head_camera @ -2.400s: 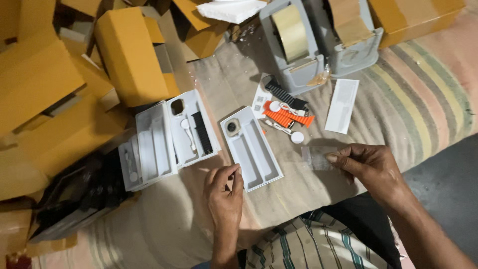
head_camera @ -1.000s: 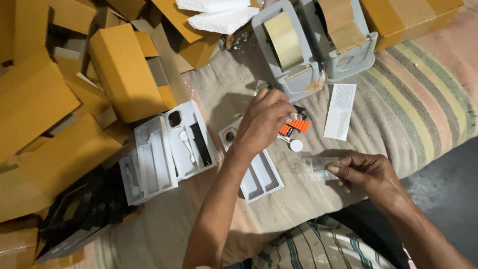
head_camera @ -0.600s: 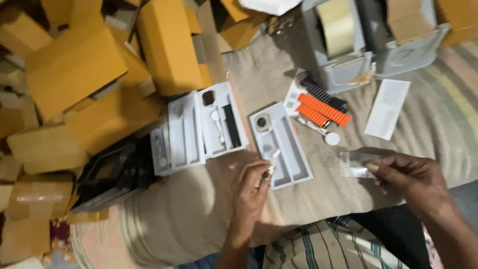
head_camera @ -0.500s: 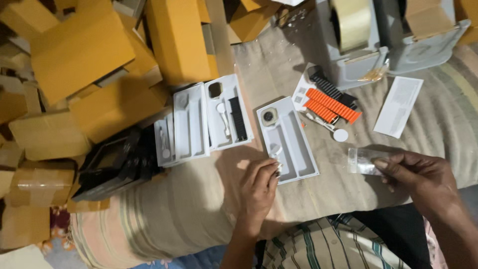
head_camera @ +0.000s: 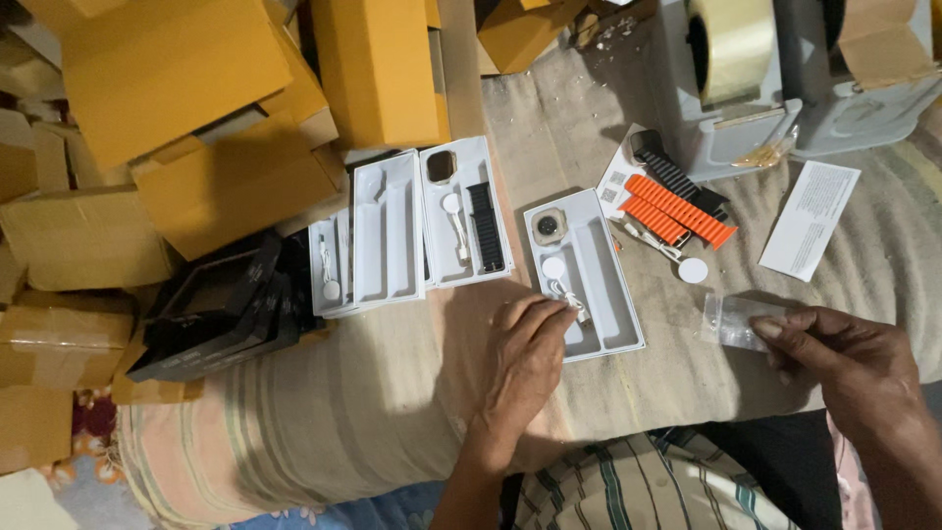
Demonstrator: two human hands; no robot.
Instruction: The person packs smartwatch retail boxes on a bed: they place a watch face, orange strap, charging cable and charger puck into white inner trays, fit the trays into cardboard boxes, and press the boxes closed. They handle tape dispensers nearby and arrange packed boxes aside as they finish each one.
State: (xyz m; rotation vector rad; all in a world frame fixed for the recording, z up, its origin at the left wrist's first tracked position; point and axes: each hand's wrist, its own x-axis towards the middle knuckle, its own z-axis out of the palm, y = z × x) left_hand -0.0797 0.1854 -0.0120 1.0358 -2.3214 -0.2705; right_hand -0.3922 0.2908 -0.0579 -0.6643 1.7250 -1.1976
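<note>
— Trays first: what sits in the white tray (head_camera: 601, 294) at the centre of the frame?

— Near its top end lies a smartwatch body (head_camera: 549, 226), below it a round white charger puck (head_camera: 554, 267), and a thin white cable (head_camera: 569, 297) runs down from there. The long compartment on its right side is bare.

— And the hands?

— The left hand (head_camera: 525, 358) rests at the lower edge of that tray, fingertips drawn together in a pinch on the end of the cable. The right hand (head_camera: 852, 365), at the lower right, pinches a small clear plastic bag (head_camera: 738, 320) between thumb and forefinger, just right of the tray.

— Other containers?

— Left of centre stand more white trays side by side. One filled tray (head_camera: 467, 210) holds a watch body at the top, a white charger with cable, and a black strap (head_camera: 486, 228). The next tray (head_camera: 388, 234) to its left looks bare. A third, at the far left of the row, holds only a small white puck.

— Beyond that?

— Orange straps (head_camera: 677, 208) and a dark one lie on the cloth at the upper right, near a white leaflet (head_camera: 811, 218). Two grey tape dispensers (head_camera: 746, 79) stand at the top right. Yellow cardboard boxes (head_camera: 196, 108) pile up across the upper left, with black box lids (head_camera: 221, 304) below them.
</note>
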